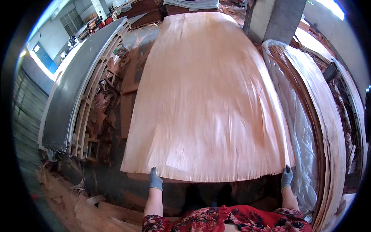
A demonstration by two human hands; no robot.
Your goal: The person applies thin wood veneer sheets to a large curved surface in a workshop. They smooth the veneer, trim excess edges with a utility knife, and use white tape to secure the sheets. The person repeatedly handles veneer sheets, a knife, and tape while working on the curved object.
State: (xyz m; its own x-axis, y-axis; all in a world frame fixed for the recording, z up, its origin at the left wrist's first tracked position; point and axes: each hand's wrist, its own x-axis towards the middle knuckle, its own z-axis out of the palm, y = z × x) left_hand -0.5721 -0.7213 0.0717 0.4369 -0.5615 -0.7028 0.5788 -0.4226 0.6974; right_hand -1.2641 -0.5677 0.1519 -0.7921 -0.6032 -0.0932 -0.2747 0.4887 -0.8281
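A large, thin sheet of pale pinkish wood veneer [205, 96] stretches away from me, its near edge slightly ragged and its surface faintly wrinkled. At the left part of that edge, my left hand [155, 179] in a grey-blue glove pinches the veneer, thumb on top and the other fingers hidden beneath. Close to the near right corner, my right hand [286, 178], gloved the same way, grips the edge too. Both forearms reach forward from red flowered sleeves.
On the left, a long dark panel [79, 89] lies over a wooden pallet frame [83, 131]. Veneer scraps [104, 214] litter the floor. To the right stand clear plastic sheeting [299, 131] and a veneer stack [324, 116]. A concrete pillar [276, 19] rises at the back right.
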